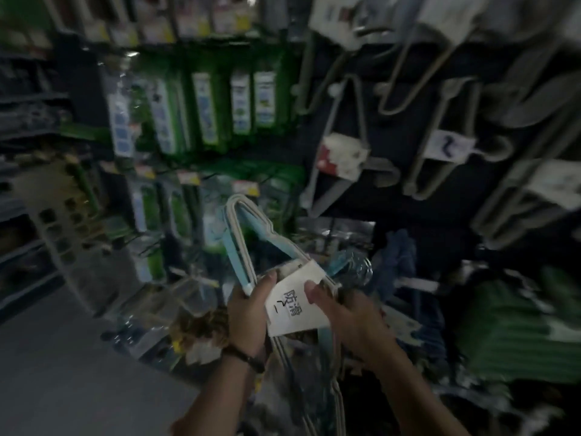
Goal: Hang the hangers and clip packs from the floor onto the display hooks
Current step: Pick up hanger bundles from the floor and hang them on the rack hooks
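A bundle of white and light-blue hangers (243,234) with a white paper label (294,302) is held low in the middle of the view. My left hand (248,306) grips the bundle at the label's left edge. My right hand (349,313) grips it at the label's right edge, thumb on the paper. Grey hanger packs (437,146) hang on the dark display wall above right. Green clip packs (207,108) hang on hooks at upper left. The view is dim and blurred.
Several loose packs and clear wrappers (195,319) lie piled on the floor below my hands. A green stack (515,328) sits at lower right. Grey floor (63,372) spreads at lower left. A pale perforated panel (53,221) leans at left.
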Available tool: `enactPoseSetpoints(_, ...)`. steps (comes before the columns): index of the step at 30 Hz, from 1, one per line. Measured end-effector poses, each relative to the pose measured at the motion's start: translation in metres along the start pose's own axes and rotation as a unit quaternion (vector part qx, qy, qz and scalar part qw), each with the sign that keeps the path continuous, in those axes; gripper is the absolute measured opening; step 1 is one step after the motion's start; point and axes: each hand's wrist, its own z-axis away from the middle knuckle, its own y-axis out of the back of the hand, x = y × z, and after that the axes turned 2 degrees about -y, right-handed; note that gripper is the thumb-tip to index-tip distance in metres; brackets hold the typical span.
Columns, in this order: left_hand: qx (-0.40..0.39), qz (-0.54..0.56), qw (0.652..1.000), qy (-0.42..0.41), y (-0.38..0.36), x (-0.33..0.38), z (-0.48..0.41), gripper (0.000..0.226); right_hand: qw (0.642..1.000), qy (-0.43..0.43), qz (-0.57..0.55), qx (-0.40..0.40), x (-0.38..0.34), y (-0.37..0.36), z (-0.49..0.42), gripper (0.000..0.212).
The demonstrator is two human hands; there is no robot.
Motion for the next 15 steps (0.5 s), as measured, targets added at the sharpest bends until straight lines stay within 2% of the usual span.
enactPoseSetpoints(1, -0.018, -0.01, 1.0, -0.003, -0.016, -0.002, 0.002, 0.044, 0.995, -0.002, 0.09, 0.039, 0.0, 0.016, 0.009, 0.045)
enactPoseSetpoints(3, -0.056, -0.039, 0.998, -0.005, -0.051, -0.008, 0.007, 0.042, 0.956, -0.014, 0.272, 0.108, 0.001, 0.05, 0.027, 0.047)
enactPoseSetpoints(5, -0.105, -0.063, 0.992, -0.012, -0.086, -0.019, 0.019, 0.037, 0.911, -0.046, 0.361, 0.195, -0.004, 0.086, 0.047, 0.052)
enactPoseSetpoints(7, -0.133, -0.078, 0.988, -0.029, -0.121, -0.03, 0.034, 0.038, 0.874, -0.044, 0.4, 0.273, -0.01, 0.121, 0.064, 0.048)
enactPoseSetpoints(9, -0.172, -0.083, 0.981, -0.045, -0.158, -0.037, 0.055, 0.04, 0.858, -0.012, 0.405, 0.315, -0.018, 0.153, 0.071, 0.038)
enactPoseSetpoints(12, -0.242, -0.081, 0.965, -0.057, -0.207, -0.041, 0.09, 0.038, 0.866, 0.012, 0.384, 0.319, -0.016, 0.197, 0.071, 0.033)
enactPoseSetpoints(15, -0.294, -0.114, 0.944, -0.099, -0.247, -0.041, 0.118, 0.063, 0.856, 0.035, 0.404, 0.32, -0.002, 0.238, 0.072, 0.029)
